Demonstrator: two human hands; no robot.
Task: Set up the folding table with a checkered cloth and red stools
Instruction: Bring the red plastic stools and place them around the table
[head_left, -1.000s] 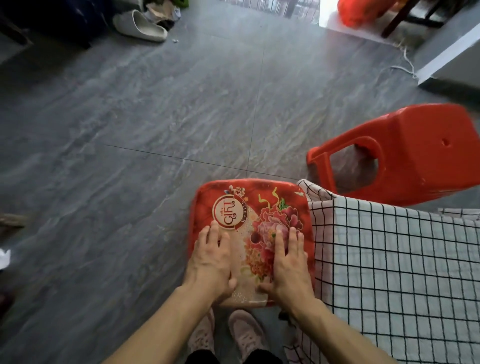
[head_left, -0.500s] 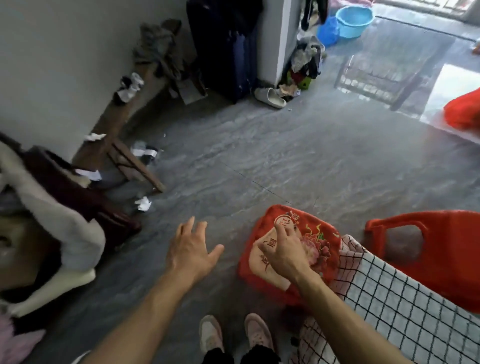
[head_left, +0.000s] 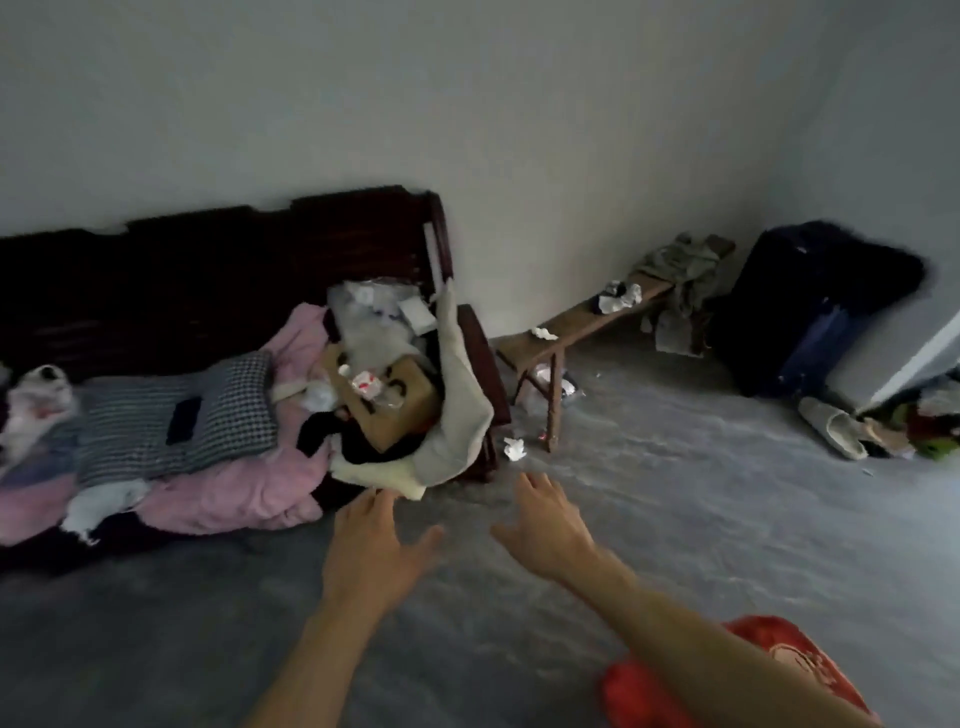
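Red stool (head_left: 675, 691): lower right of the frame, on the grey floor (head_left: 727, 493). Only part of its printed top shows; the right forearm crosses it and the frame edge cuts it off, so its long axis and heading cannot be determined. Left hand (head_left: 376, 545) and right hand (head_left: 548, 525): centre frame, above the floor, fingers spread, holding nothing. Motion blur softens the cluttered dark sofa (head_left: 156, 291) at left

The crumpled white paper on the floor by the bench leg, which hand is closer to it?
Right. The right hand hangs open just below the crumpled paper. The left hand is open too, farther off to the paper's left and lower, near the pile of bedding.
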